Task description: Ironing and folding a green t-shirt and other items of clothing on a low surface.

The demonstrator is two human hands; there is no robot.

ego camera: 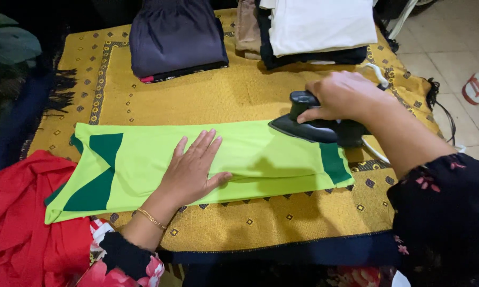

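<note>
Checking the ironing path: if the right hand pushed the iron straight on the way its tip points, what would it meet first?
The right hand drives the black iron leftward over the lime-green folded garment; probably the left hand's fingertips come first, though depth is unclear.

My work surface is covered by a mustard cloth [282,223] with small diamond motifs and a dark fringe at its far-left edge. Lying directly on it: a folded lime-and-green garment [250,154] across the middle, a dark folded stack [175,37] at the far side, and a white-topped stack [319,26] beside it. A red cloth [21,223] overlaps the near-left corner.
</note>
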